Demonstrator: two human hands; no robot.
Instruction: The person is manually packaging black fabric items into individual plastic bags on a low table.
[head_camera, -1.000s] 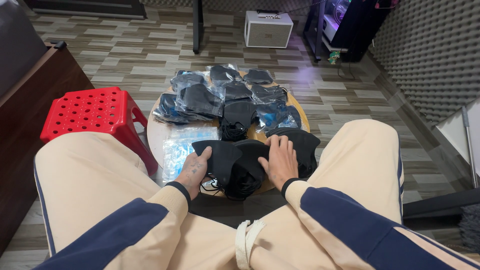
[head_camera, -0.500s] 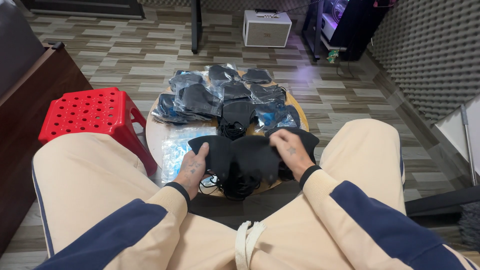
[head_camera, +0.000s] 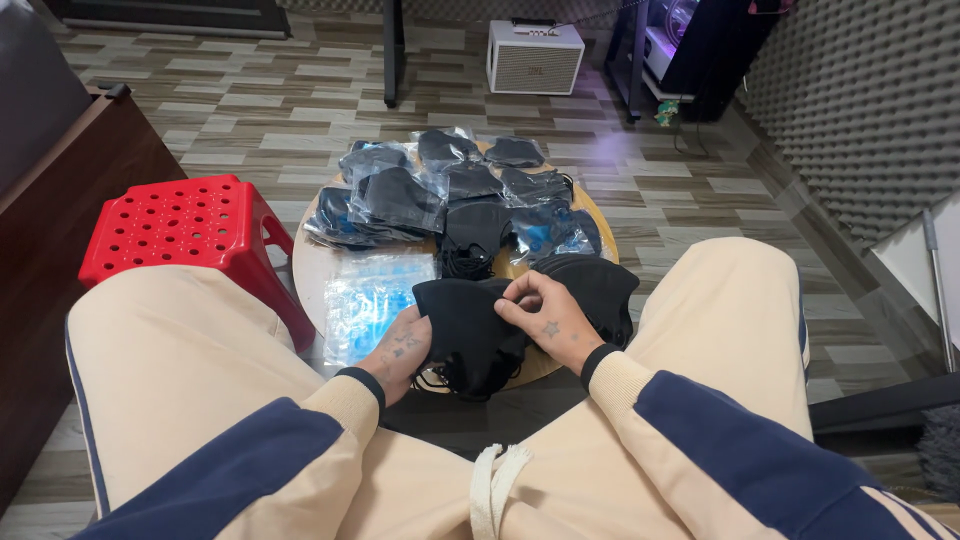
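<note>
Black face mask (head_camera: 465, 320), soft and creased, pinched between both hands

The floor (head_camera: 250, 110) has grey and brown wood-pattern tiles. A red plastic stool (head_camera: 185, 228) stands at left, a white speaker box (head_camera: 533, 57) far, grey foam wall (head_camera: 865, 100) at right.
</note>
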